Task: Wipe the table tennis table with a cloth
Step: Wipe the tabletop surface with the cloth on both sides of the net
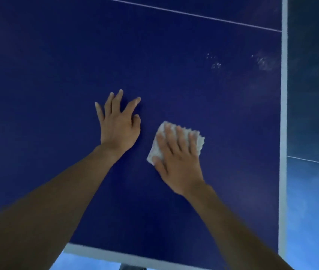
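The dark blue table tennis table [174, 75] fills most of the view, with a white border along its right and near edges. A small white folded cloth [159, 149] lies flat on it near the middle. My right hand [178, 158] presses down on the cloth with straight, spread fingers. My left hand [118, 121] rests flat on the bare table surface just left of the cloth, fingers spread and apart from it.
A thin white centre line [193, 15] crosses the table at the top. Faint whitish smudges [263, 62] sit on the surface toward the right edge. Blue floor [314, 201] lies beyond the table's right edge [283, 133] and near edge.
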